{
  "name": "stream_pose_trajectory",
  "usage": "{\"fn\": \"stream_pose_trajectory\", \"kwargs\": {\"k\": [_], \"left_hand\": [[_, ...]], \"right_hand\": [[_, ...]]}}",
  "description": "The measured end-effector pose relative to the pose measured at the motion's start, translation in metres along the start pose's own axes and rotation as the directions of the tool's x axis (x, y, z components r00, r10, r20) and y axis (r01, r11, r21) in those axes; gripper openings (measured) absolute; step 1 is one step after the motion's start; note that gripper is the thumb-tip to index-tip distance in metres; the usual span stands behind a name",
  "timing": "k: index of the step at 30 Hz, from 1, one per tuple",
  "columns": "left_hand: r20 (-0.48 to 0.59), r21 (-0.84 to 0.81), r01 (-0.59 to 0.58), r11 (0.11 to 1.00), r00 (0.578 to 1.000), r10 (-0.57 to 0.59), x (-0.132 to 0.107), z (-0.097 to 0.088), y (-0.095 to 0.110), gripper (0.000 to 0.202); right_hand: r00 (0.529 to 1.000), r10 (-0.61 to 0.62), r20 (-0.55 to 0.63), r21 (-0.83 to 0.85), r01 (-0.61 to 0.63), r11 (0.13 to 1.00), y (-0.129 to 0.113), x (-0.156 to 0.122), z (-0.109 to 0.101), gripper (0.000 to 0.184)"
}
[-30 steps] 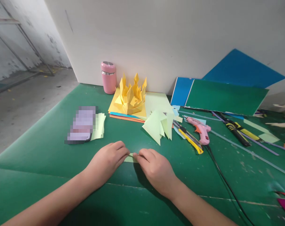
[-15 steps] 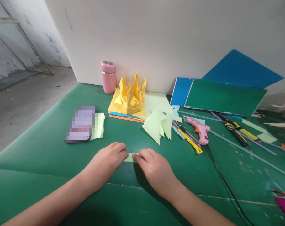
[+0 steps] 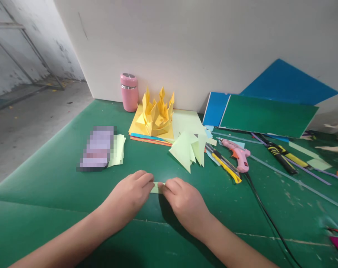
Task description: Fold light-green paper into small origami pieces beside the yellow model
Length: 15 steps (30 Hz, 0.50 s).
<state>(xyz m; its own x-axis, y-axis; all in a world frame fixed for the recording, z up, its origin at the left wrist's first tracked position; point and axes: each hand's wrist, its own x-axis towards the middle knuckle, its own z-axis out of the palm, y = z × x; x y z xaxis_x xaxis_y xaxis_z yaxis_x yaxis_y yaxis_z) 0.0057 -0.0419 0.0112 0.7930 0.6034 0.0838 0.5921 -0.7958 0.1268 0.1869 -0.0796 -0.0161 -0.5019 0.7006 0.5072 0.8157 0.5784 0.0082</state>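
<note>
A small pale green piece of folded paper (image 3: 155,189) lies on the green table in front of me, mostly covered by my fingers. My left hand (image 3: 134,191) is closed on its left end, fingertips pressed down near the upper edge. Gripping the right end is my right hand (image 3: 182,203), thumb and fingers pinched together. The thumbs almost meet, and a short strip of the paper shows between them. Beyond the hands sit folded pale green paper pieces (image 3: 182,150) and a yellow folded-paper crown (image 3: 156,119).
The crown stands on a stack of coloured paper (image 3: 149,139). At left are a pixelated phone-like object (image 3: 97,147) and green paper slips (image 3: 118,150). A pink bottle (image 3: 129,93) stands behind. To the right lie a yellow cutter (image 3: 227,167), a corded pink glue gun (image 3: 240,156) and pliers (image 3: 282,158).
My left hand has slid slightly right along the paper, covering a little more of its left end. The right hand stays nearly in place. The whole view has shifted slightly.
</note>
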Motion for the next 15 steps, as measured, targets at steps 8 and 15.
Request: {"fn": "stream_pose_trajectory", "kwargs": {"k": [8, 15], "left_hand": [[-0.033, -0.097, -0.064, 0.993, 0.998, 0.061, 0.0000, 0.0051, 0.0028, 0.020], [-0.006, -0.032, -0.010, 0.999, 1.000, 0.010, -0.0026, 0.0081, 0.0086, 0.021]], "right_hand": [[0.999, 0.051, 0.000, 0.042, -0.051, 0.998, 0.0028, -0.0025, 0.0009, 0.032], [0.997, 0.060, 0.046, 0.067, -0.063, 0.996, 0.0030, -0.0024, -0.0051, 0.027]]}}
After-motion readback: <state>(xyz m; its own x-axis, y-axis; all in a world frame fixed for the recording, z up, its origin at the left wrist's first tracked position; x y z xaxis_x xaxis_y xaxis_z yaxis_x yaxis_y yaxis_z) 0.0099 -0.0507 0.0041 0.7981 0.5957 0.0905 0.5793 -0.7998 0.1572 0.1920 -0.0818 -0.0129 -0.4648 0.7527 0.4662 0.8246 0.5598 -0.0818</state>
